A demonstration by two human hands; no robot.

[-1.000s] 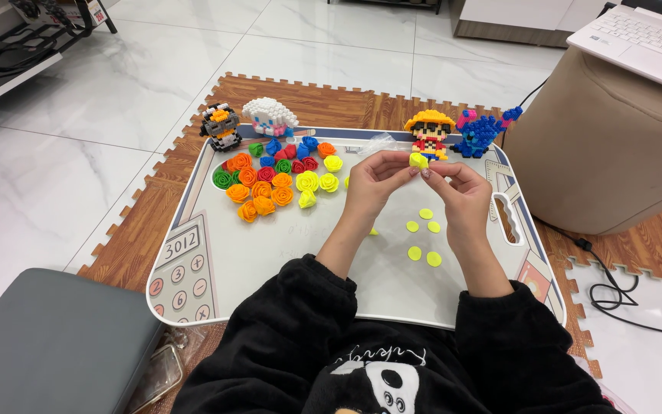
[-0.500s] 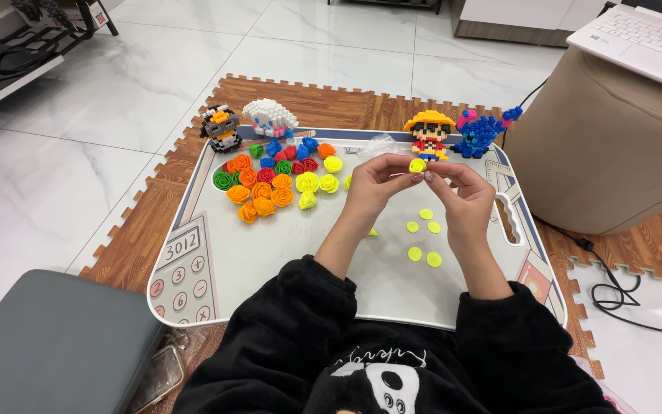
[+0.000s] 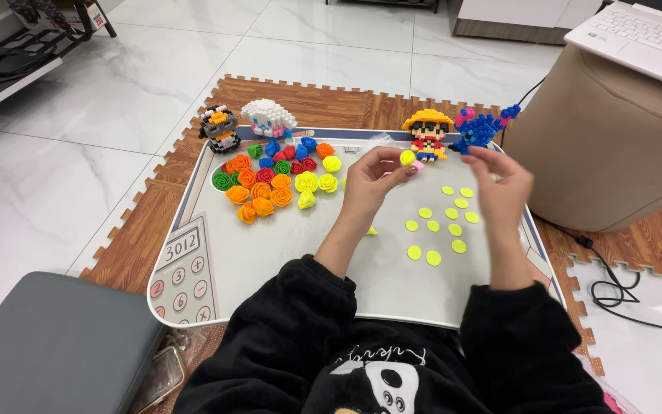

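Head view: left hand (image 3: 373, 180) pinches a yellow roll (image 3: 407, 157) above the tray's (image 3: 270, 261) far middle, right hand (image 3: 499, 188) hovers released over the yellow discs (image 3: 438, 226); keep the pinch firm so the roll stays tight.

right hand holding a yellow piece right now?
No. The right hand is open with nothing in it; the left hand pinches the yellow rose.
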